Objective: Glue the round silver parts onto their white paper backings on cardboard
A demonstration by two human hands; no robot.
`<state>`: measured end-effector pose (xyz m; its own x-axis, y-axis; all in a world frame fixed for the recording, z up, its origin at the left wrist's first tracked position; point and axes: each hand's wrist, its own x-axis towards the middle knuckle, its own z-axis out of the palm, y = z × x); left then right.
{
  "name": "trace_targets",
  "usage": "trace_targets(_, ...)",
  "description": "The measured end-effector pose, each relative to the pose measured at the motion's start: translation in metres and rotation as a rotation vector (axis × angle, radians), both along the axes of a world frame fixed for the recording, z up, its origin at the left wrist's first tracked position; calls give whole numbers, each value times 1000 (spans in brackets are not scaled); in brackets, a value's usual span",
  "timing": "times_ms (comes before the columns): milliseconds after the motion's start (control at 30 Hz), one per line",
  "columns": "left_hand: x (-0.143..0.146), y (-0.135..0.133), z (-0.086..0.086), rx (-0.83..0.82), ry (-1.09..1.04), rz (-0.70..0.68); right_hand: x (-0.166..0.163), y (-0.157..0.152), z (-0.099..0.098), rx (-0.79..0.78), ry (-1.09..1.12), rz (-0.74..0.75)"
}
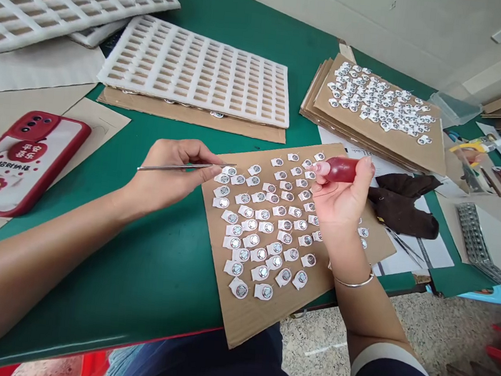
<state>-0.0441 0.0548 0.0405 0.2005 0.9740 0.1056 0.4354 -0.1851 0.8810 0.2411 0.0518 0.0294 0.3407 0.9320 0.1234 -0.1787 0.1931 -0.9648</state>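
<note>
Pinched in my left hand [167, 171] is a pair of thin metal tweezers [157, 168], its tip over the upper left corner of a cardboard sheet [231, 151]. Rows of small round metallic parts with white tabs [265, 227] lie on that sheet. My right hand [342, 200] is wrapped around a small squeeze bottle [339, 169] of red liquid. The bottle's pale pink nozzle points left, above the upper right part of the sheet. My right forearm hides some parts behind it.
White foam grid trays [200, 71] stand at the back left. A red-cased phone [25, 160] lies left. Stacked cardboard with more parts [382, 109] stands back right. Dark brown cloth [408, 209] and another pair of tweezers [405, 245] lie right, near the table edge.
</note>
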Motion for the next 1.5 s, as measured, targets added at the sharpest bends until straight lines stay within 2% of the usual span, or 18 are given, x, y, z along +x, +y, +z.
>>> trace_targets(100, 6, -7, -3, 31, 32, -76, 6, 3, 2, 54, -134, 86)
trace_targets(233, 22, -16, -8, 141, 130, -220, 6, 9, 17, 53, -278, 143)
trace_targets(367, 42, -22, -13, 275, 199, -390, -6, 12, 36, 2, -135, 202)
trace_targets(467, 54, -26, -16, 355, 253, -439, -19, 13, 42, 42, -6, 233)
trace_targets(667, 63, -31, -26, 509, 331, -468, -27, 16, 30, 87, -37, 172)
trace_targets(833, 63, -31, -31, 530, 336, -478, -17, 19, 15, 79, -224, 173)
trace_targets(967, 64, -31, -31, 526, 337, -470, -15, 22, 11, 113, -342, 191)
trace_targets(1267, 63, -30, -31, 564, 345, -457, -22, 19, 14, 93, -236, 200)
trace_targets(1500, 65, -31, -32, 609, 451, -527, -25, 17, 9, 2, -278, 153)
